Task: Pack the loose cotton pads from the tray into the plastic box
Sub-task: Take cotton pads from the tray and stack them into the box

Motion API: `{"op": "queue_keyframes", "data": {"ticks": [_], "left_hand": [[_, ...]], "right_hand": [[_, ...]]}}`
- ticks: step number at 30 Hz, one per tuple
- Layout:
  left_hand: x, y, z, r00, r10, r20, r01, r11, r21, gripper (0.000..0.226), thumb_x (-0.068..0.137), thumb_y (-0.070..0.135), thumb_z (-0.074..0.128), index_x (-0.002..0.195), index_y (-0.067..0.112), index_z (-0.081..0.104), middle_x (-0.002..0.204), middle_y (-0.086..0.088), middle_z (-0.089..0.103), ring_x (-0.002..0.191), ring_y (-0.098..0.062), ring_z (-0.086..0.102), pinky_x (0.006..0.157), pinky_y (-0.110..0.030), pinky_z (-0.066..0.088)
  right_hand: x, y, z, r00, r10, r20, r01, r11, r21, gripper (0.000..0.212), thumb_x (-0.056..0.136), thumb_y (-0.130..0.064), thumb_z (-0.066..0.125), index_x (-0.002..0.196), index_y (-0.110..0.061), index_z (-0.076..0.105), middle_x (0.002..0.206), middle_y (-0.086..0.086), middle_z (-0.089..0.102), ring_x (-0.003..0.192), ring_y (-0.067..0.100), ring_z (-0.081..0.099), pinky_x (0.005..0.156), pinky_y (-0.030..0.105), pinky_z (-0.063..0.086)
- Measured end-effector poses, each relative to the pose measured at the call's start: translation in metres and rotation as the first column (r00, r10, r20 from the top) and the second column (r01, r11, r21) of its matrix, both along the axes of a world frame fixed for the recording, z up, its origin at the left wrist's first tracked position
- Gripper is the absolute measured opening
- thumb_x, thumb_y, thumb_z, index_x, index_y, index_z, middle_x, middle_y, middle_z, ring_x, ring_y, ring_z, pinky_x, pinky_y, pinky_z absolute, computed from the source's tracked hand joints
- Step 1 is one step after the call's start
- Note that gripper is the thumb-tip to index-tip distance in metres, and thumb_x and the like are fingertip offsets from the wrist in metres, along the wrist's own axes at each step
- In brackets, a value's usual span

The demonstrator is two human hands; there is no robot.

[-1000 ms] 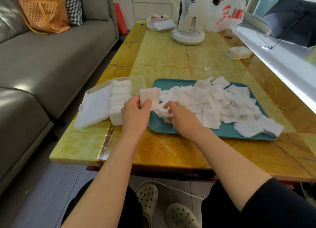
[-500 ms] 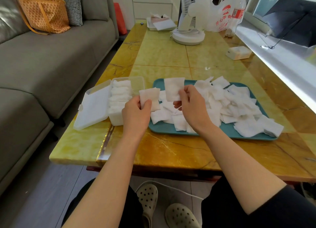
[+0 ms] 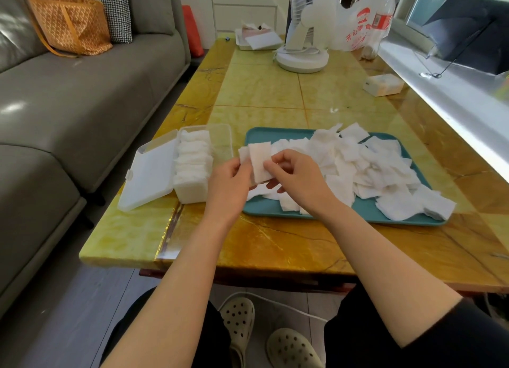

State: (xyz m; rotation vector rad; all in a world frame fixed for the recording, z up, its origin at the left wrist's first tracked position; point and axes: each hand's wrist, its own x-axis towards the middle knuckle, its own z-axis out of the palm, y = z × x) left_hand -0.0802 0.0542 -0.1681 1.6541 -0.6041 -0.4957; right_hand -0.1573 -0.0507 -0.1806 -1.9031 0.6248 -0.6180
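Observation:
A teal tray (image 3: 341,217) lies on the yellow marble table with a heap of loose white cotton pads (image 3: 366,169) on it. To its left stands a clear plastic box (image 3: 192,172), lid open to the left, holding a row of pads in its left half. My left hand (image 3: 228,180) holds a small stack of pads (image 3: 257,161) over the tray's left edge. My right hand (image 3: 297,174) pinches the front pad against that stack. The two hands meet at the stack.
A white fan (image 3: 301,36), a plastic bag (image 3: 358,28) and a bottle (image 3: 381,20) stand at the table's far end, a small white box (image 3: 382,84) near the right edge. A grey sofa (image 3: 68,105) runs along the left. A window sill (image 3: 454,103) borders the right.
My right hand picked a pad from the heap, lifted it and brought it left onto the stack in my left hand. The left hand stayed near the tray's left edge.

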Motion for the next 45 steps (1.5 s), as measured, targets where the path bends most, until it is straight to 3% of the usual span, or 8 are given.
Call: {"op": "queue_keyframes", "data": {"ticks": [11, 17, 23, 29, 33, 37, 40, 45], "left_hand": [[0.006, 0.002, -0.005, 0.991, 0.081, 0.106, -0.087, 0.995, 0.052, 0.01, 0.093, 0.019, 0.059, 0.1, 0.015, 0.065, 0.086, 0.004, 0.065, 0.089, -0.018, 0.064, 0.08, -0.035, 0.052], [0.013, 0.006, -0.008, 0.968, 0.163, 0.191, -0.177, 0.983, 0.057, 0.006, 0.093, 0.018, 0.058, 0.09, 0.014, 0.061, 0.077, 0.005, 0.06, 0.08, -0.017, 0.059, 0.073, -0.035, 0.048], [0.013, 0.006, -0.009, 0.961, 0.168, 0.221, -0.191, 0.978, 0.083, 0.006, 0.093, 0.019, 0.058, 0.088, 0.017, 0.058, 0.074, 0.009, 0.056, 0.08, -0.016, 0.057, 0.07, -0.032, 0.046], [0.016, 0.004, -0.01, 0.955, 0.192, 0.228, -0.218, 0.971, 0.093, 0.008, 0.093, 0.019, 0.058, 0.088, 0.013, 0.055, 0.073, 0.01, 0.053, 0.08, -0.017, 0.054, 0.065, -0.03, 0.042], [0.017, 0.003, -0.011, 0.957, 0.186, 0.221, -0.212, 0.972, 0.098, 0.009, 0.091, 0.018, 0.06, 0.092, 0.014, 0.052, 0.078, 0.01, 0.053, 0.078, -0.013, 0.054, 0.065, -0.025, 0.043], [0.015, 0.006, -0.011, 0.969, 0.145, 0.198, -0.161, 0.985, 0.066, 0.011, 0.087, 0.011, 0.065, 0.093, 0.02, 0.061, 0.077, 0.012, 0.061, 0.072, -0.004, 0.058, 0.06, -0.01, 0.043], [0.012, 0.006, -0.009, 0.988, 0.075, 0.138, -0.086, 0.994, 0.074, 0.021, 0.084, 0.003, 0.066, 0.101, 0.016, 0.07, 0.082, 0.009, 0.067, 0.078, -0.007, 0.063, 0.067, -0.018, 0.051], [0.006, 0.004, -0.007, 0.995, -0.091, 0.048, 0.088, 0.995, 0.052, 0.015, 0.085, 0.012, 0.069, 0.09, 0.026, 0.07, 0.09, -0.001, 0.074, 0.088, -0.016, 0.07, 0.082, -0.038, 0.056]], "right_hand": [[0.004, -0.006, -0.011, 1.0, -0.015, 0.013, 0.018, 0.959, -0.283, 0.007, 0.092, -0.014, 0.058, 0.09, -0.011, 0.063, 0.08, -0.001, 0.064, 0.072, 0.01, 0.06, 0.069, 0.023, 0.048], [0.01, -0.007, -0.032, 0.87, 0.068, -0.488, -0.336, 0.806, -0.487, 0.042, 0.094, -0.018, 0.053, 0.135, -0.016, 0.045, 0.137, 0.001, 0.048, 0.124, 0.019, 0.043, 0.099, 0.027, 0.032], [0.02, -0.009, -0.037, 0.868, -0.094, -0.487, -0.267, 0.74, -0.618, 0.025, 0.097, -0.02, 0.045, 0.116, -0.018, 0.06, 0.116, 0.005, 0.059, 0.108, 0.022, 0.051, 0.084, 0.034, 0.043], [0.013, -0.02, -0.022, 0.958, -0.14, -0.25, 0.007, 0.885, -0.466, 0.029, 0.098, -0.028, 0.046, 0.079, -0.01, 0.056, 0.07, -0.001, 0.054, 0.072, 0.022, 0.052, 0.058, 0.03, 0.033], [-0.002, -0.022, -0.002, 0.985, -0.174, -0.016, 0.165, 0.953, -0.253, 0.017, 0.094, -0.023, 0.055, 0.081, -0.013, 0.06, 0.07, -0.003, 0.061, 0.068, 0.012, 0.057, 0.063, 0.021, 0.043], [-0.013, -0.018, 0.022, 0.981, 0.119, 0.151, -0.117, 0.993, -0.018, 0.016, 0.094, -0.009, 0.054, 0.08, -0.01, 0.061, 0.068, 0.001, 0.057, 0.061, 0.006, 0.05, 0.062, 0.016, 0.044], [-0.016, -0.014, 0.023, 0.941, 0.334, 0.05, -0.335, 0.942, 0.019, 0.016, 0.092, -0.006, 0.056, 0.08, -0.011, 0.064, 0.071, 0.0, 0.059, 0.066, 0.006, 0.053, 0.064, 0.016, 0.046], [-0.012, -0.011, 0.014, 0.98, 0.198, 0.027, -0.194, 0.976, -0.098, 0.005, 0.088, -0.009, 0.063, 0.085, -0.01, 0.067, 0.076, 0.001, 0.067, 0.071, 0.015, 0.064, 0.061, 0.026, 0.053]]}}
